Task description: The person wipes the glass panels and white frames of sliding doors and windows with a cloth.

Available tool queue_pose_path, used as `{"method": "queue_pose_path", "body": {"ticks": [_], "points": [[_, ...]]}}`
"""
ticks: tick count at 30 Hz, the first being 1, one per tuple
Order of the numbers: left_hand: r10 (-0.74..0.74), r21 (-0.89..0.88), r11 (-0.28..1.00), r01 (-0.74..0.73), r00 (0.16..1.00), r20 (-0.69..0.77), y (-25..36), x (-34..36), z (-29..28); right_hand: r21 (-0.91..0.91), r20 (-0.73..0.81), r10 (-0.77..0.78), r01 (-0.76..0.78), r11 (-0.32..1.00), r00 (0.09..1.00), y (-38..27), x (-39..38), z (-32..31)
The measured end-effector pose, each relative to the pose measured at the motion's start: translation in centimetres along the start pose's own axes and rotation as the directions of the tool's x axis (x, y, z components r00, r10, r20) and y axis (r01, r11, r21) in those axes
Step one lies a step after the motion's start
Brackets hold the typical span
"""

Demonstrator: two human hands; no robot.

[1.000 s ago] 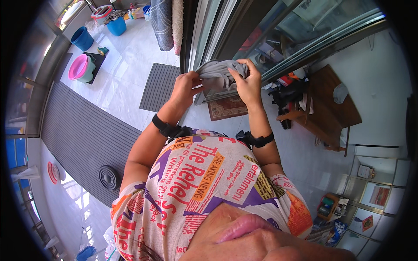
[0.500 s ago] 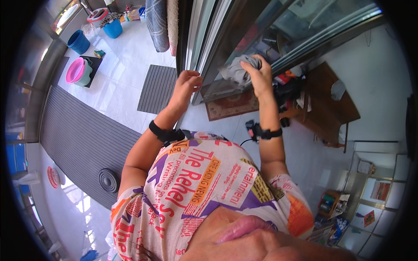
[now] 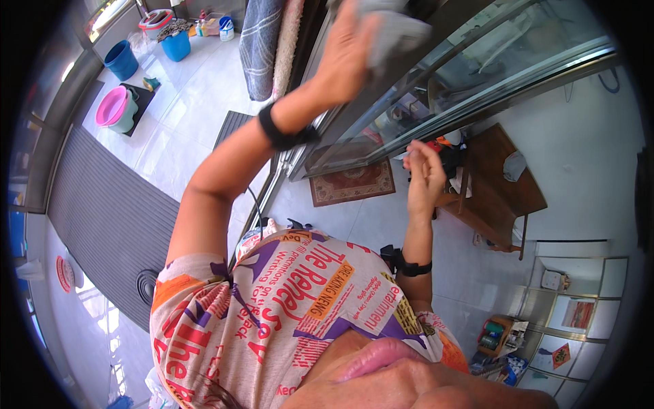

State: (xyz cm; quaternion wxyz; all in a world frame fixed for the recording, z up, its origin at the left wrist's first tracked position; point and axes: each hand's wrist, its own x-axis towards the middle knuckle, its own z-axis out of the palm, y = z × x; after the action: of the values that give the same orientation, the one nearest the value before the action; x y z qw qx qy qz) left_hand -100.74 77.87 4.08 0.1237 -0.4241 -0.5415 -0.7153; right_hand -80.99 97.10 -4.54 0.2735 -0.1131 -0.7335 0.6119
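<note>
Up at the dark-framed glass door (image 3: 436, 75), my left hand (image 3: 344, 54) holds a crumpled grey cloth (image 3: 403, 37) against it. The hand and cloth are slightly smeared by motion, and part of the cloth is cut off by the top edge. Lower and to the right, my right hand (image 3: 426, 174) is raised beside the door's lower end. Its fingers are loosely bent and a little apart, with nothing visible in them.
A patterned rug (image 3: 354, 183) lies by the door's foot. To the right stands a brown wooden chair (image 3: 501, 184). On the left are a long ribbed mat (image 3: 112, 204), a pink basin (image 3: 111, 107) and blue buckets (image 3: 121, 61). Towels (image 3: 261, 51) hang beside the door.
The grey cloth has passed from my right hand to my left. My left arm has reached up and right with it, while my right hand has dropped lower.
</note>
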Motion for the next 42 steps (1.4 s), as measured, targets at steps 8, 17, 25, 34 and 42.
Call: {"method": "queue_pose_path", "body": {"ticks": [8, 17, 25, 34, 42], "points": [[0.447, 0.618, 0.725, -0.303, 0.891, -0.087, -6.0, 0.9, 5.5, -0.178, -0.137, 0.151, -0.174, 0.969, 0.979, 5.9, -5.0, -1.8], [0.299, 0.588, 0.769, -0.25, 0.954, 0.014, -7.6, -2.9, 4.8, -0.197, -0.379, 0.264, -0.356, 0.913, 0.887, 8.6, -7.8, -7.2], [0.381, 0.6, 0.757, -0.26, 0.921, -0.082, -7.4, -2.4, 4.7, -0.225, -0.279, 0.189, -0.256, 0.94, 0.941, 9.1, -6.0, -4.9], [0.325, 0.584, 0.782, -0.218, 0.942, -0.082, -7.8, -3.8, 4.9, -0.204, -0.168, 0.329, -0.36, 0.911, 0.929, 10.0, -6.4, -4.4], [0.068, 0.644, 0.763, 0.05, 0.985, -0.158, -17.8, -17.7, 4.6, -0.287, -0.071, 0.265, -0.274, 0.918, 0.962, 9.5, -6.2, -3.9]]}}
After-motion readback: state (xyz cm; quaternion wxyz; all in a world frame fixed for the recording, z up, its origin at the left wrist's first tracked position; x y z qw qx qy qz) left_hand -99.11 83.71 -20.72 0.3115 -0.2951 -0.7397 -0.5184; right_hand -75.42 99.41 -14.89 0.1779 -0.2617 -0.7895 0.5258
